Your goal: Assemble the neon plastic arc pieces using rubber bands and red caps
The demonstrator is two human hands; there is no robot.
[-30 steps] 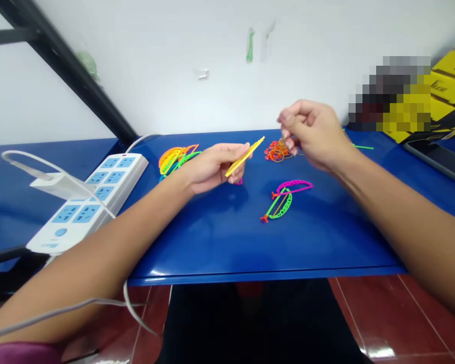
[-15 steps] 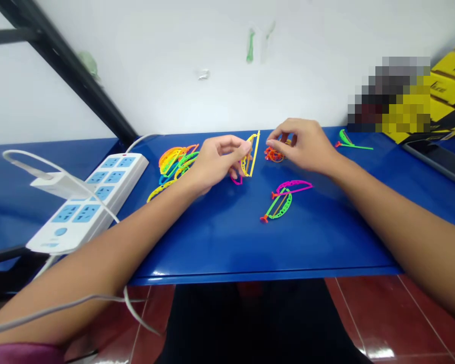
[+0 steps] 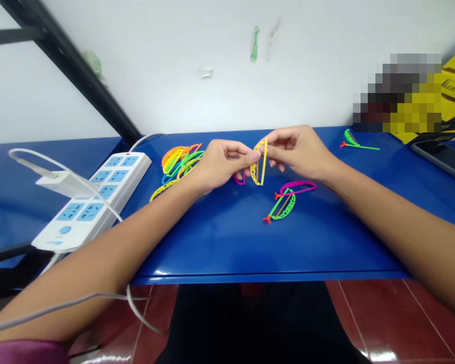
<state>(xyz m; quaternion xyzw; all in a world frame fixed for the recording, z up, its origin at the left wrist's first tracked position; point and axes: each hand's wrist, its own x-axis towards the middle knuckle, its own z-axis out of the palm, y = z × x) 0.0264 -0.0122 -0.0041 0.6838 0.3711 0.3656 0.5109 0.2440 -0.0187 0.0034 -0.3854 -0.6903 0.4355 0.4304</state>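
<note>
On my feed, the left hand (image 3: 222,164) and right hand (image 3: 299,151) meet above the middle of the blue counter (image 3: 227,237), with the yellow bow (image 3: 260,164) pinched between them. Each grip is closed on its upper part, the fingertips of the 2 hands coming in from opposite sides. The bow stands nearly upright, its straight bar to the right and its pierced arc to the left. That hold looks chosen to keep the piece steady and its joint in plain view, though the fingers hide the exact contact, and I cannot tell whether its lower tip touches the counter. A magenta piece (image 3: 239,178) lies just beside it, below the left hand. The bow pile (image 3: 182,161) sits further left, with a yellow arc (image 3: 163,190) at its near side, close to the left wrist. The green-and-magenta bow (image 3: 288,210) lies just below the right hand, so a downward move to that side has little margin. A green arrow (image 3: 364,147) lies well right. The power strip (image 3: 98,197) bounds the left side, while open counter stretches toward the near edge.
</note>
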